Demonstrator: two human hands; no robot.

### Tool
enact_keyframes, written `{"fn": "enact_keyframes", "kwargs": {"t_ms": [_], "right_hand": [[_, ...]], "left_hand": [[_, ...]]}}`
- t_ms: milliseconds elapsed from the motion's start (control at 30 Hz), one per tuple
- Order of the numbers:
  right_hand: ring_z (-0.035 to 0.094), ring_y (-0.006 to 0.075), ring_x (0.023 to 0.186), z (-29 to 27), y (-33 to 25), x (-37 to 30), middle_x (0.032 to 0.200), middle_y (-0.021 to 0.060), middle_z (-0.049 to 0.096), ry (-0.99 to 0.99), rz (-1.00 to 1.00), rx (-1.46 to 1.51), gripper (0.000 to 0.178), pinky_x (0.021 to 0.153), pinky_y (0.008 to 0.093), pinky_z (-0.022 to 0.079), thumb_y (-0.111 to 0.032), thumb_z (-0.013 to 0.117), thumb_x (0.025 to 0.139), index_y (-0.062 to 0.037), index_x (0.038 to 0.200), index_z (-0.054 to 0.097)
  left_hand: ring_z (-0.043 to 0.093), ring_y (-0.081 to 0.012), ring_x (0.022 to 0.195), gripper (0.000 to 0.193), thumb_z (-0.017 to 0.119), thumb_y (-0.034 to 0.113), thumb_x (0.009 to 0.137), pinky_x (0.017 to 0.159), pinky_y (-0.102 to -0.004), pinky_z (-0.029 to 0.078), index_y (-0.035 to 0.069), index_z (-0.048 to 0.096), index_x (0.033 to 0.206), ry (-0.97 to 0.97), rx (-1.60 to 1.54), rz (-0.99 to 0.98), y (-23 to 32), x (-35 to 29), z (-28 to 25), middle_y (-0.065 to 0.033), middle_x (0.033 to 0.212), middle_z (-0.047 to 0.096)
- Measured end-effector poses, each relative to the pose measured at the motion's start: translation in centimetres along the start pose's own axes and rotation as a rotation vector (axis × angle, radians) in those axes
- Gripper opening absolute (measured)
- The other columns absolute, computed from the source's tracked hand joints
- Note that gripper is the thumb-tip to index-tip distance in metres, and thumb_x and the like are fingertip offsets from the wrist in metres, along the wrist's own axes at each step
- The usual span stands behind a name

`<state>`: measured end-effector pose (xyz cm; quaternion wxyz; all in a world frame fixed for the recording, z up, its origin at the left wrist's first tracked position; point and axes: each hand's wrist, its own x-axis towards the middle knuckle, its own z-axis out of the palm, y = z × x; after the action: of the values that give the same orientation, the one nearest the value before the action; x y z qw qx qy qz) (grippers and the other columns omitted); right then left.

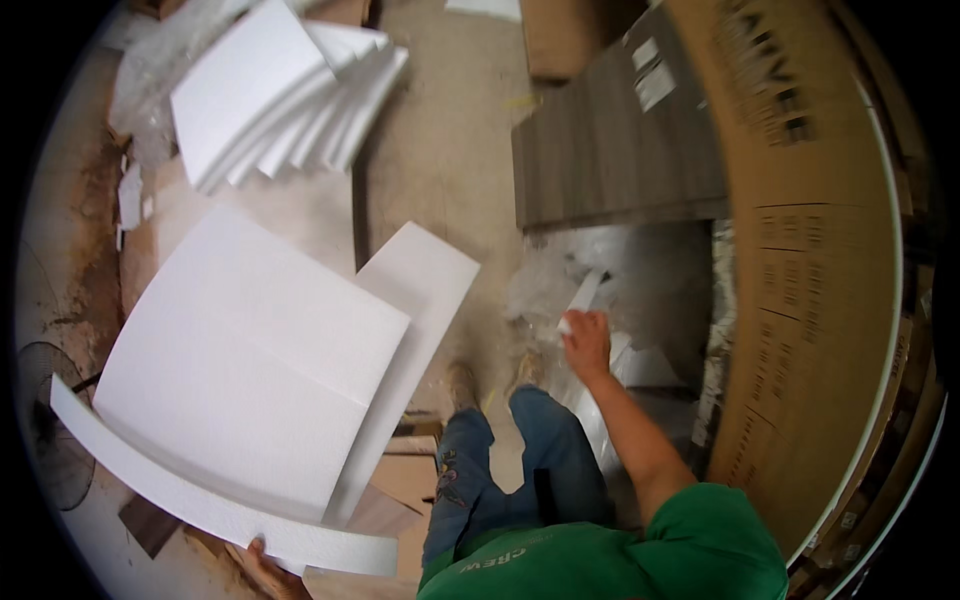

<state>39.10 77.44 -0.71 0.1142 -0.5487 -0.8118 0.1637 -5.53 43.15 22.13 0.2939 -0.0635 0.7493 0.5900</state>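
My left hand [270, 574] is at the lower left, its thumb over the edge of a long white foam strip [230, 518] and its other fingers hidden beneath. This strip runs along the near side of a large white foam sheet [250, 350], which lies partly over a narrower foam board [425, 265]. On the other side, my right hand [588, 345] is closed round one end of a small, narrow white piece [587, 290], probably foam. Crumpled clear plastic wrap [540, 285] lies beyond and below that hand.
Several white foam sheets [255, 85] are fanned out at the far left, beside more plastic wrap [150, 95]. A dark wood-grain panel [620, 160] stands ahead on the right. Along the right side rises a tall printed cardboard box [800, 300]. Flattened cardboard [405, 480] lies near my legs.
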Motion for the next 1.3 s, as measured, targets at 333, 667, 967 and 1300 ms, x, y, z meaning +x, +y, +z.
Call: {"fn": "enact_keyframes", "kwargs": {"t_ms": [333, 667, 967, 1300], "right_hand": [[0.055, 0.0265, 0.067, -25.4, -12.8, 6.9, 0.086, 0.0161, 0.059, 0.368, -0.046, 0.333, 0.029, 0.06, 0.0325, 0.047, -0.014, 0.064, 0.078, -0.0014, 0.102, 0.053], [0.06, 0.0205, 0.082, -24.5, -9.0, 29.5, 0.099, 0.0144, 0.053, 0.151, 0.37, 1.692, 0.024, 0.069, 0.0317, 0.054, -0.001, 0.051, 0.082, 0.002, 0.105, 0.047], [0.052, 0.0231, 0.086, -20.2, -9.4, 54.7, 0.1, 0.011, 0.052, -0.104, 0.564, 2.182, 0.024, 0.067, 0.0341, 0.048, -0.011, 0.06, 0.081, -0.0024, 0.101, 0.05], [0.051, 0.0227, 0.091, -25.5, -1.2, 78.2, 0.104, 0.0127, 0.05, -0.427, 0.292, 1.998, 0.04, 0.071, 0.0343, 0.047, -0.009, 0.055, 0.082, -0.0008, 0.12, 0.043]], "left_hand": [[0.046, -0.0278, 0.109, 0.055, 0.056, 0.039, 0.074, 0.091, -0.0449, 0.038, 0.007, 0.047, 0.117, -0.137, -0.454, 0.3, 10.2, 0.0, 6.4, -0.0099, 0.118, 0.05], [0.047, -0.0298, 0.111, 0.053, 0.059, 0.038, 0.072, 0.092, -0.0489, 0.038, 0.008, 0.049, 0.115, -0.303, -1.027, 0.329, 20.0, 6.4, 22.4, -0.0103, 0.118, 0.052], [0.049, -0.0282, 0.108, 0.048, 0.062, 0.032, 0.072, 0.092, -0.0472, 0.04, 0.007, 0.052, 0.111, -0.413, -1.068, 0.352, 27.2, 11.9, 38.7, -0.0104, 0.115, 0.054], [0.052, -0.0268, 0.102, 0.045, 0.061, 0.032, 0.072, 0.087, -0.0452, 0.043, 0.008, 0.052, 0.109, -0.428, -1.066, 0.314, 41.6, 29.1, 68.3, -0.009, 0.109, 0.056]]}}
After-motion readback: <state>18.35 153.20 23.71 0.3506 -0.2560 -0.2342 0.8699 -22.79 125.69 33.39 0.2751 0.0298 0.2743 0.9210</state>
